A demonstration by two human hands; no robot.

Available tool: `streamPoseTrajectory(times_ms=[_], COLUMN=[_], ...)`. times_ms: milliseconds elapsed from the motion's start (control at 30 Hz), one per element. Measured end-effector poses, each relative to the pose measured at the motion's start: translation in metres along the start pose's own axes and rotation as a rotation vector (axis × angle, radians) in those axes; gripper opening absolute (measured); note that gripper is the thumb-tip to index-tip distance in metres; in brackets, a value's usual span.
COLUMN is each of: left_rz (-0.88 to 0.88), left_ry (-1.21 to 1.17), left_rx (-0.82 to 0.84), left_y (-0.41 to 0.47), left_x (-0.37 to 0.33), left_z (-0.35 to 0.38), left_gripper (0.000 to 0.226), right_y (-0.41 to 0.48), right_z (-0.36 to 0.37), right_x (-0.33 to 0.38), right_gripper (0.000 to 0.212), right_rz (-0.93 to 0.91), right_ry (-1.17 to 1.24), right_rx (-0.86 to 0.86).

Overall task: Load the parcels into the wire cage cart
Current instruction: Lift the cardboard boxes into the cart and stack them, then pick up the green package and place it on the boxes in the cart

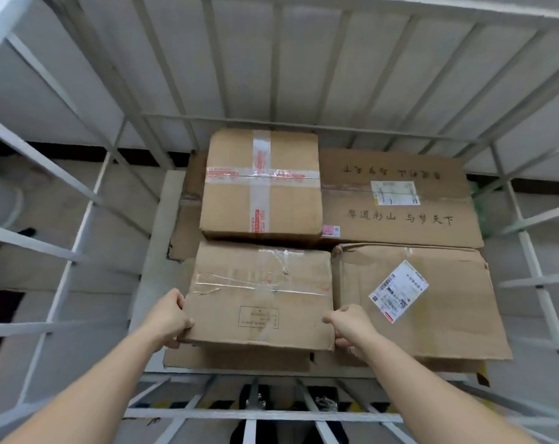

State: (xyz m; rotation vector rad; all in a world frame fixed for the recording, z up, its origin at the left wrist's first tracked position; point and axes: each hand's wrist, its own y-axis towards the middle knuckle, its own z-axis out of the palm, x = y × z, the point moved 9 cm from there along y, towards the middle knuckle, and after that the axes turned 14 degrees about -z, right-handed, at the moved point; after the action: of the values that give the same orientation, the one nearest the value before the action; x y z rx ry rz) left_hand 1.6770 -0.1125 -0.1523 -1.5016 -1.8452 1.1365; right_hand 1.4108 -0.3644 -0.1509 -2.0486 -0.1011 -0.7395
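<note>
Brown corrugated carton (262,296), near-left position inside the white wire cage cart (273,121). The top face is crossed with clear tape and has a faint printed panel towards the front edge. It lies on flattened cardboard (236,360) that covers the cart floor.

Left hand (167,317): grip closed on the carton's near-left corner, fingers curled round the side edge.

Right hand (351,325): grip closed on the near-right corner, fingers wrapped down into the gap beside the neighbouring box. Both forearms reach in over the cart's front rail.

Labelled carton (448,309), near-right: creased, just beside the held carton, with a white shipping label (398,291) stuck at a tilt on top.

Taped box (262,184), far-left: squarish, bound crosswise with clear tape printed in red, stacked higher than the rest, its front edge touching the held carton's back edge.

Large flat carton (399,206), far-right: printed characters in two rows, a small white label between them, and a pink sticker at the near-left corner.
</note>
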Motion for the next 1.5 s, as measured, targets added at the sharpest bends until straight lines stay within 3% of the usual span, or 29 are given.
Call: streamPoseTrajectory(times_ms=[233,367,433,533,667,1000,1133,1500], left_rz=[-0.016,-0.046,-0.029,0.016,0.114,0.473,0.635,0.984], left_ry=[0.125,0.393,0.52,0.638,0.692,0.687,0.734,0.81], left_rx=[-0.058,-0.035,-0.068,-0.153,-0.233,-0.183,-0.243,-0.481], left_y=[0.034,0.034,0.031,0.023,-0.002,-0.149,-0.232,-0.445], left_x=[0.005,-0.001,-0.008,-0.024,-0.052,-0.18,-0.236,-0.329], left_z=[0.017,0.017,0.015,0.008,-0.002,-0.002,0.011,0.092], left_gripper=[0.018,0.027,0.03,0.033,0.025,0.018,0.023,0.016], right_y=[0.009,0.007,0.002,-0.006,-0.021,-0.095,-0.136,-0.256], right_z=[0.008,0.008,0.01,0.008,-0.012,-0.118,-0.175,-0.359], right_x=[-0.013,-0.014,-0.007,0.011,0.034,0.072,0.089,0.07], right_gripper=[0.018,0.022,0.027,0.055,0.052,0.032,0.006,0.036], right_rz=[0.018,0.03,-0.003,-0.098,-0.18,-0.265,-0.344,-0.481], right_ry=[0.034,0.029,-0.013,-0.107,-0.207,-0.38,-0.408,-0.475], right_rx=[-0.01,-0.006,0.038,0.088,0.084,-0.039,-0.124,-0.367])
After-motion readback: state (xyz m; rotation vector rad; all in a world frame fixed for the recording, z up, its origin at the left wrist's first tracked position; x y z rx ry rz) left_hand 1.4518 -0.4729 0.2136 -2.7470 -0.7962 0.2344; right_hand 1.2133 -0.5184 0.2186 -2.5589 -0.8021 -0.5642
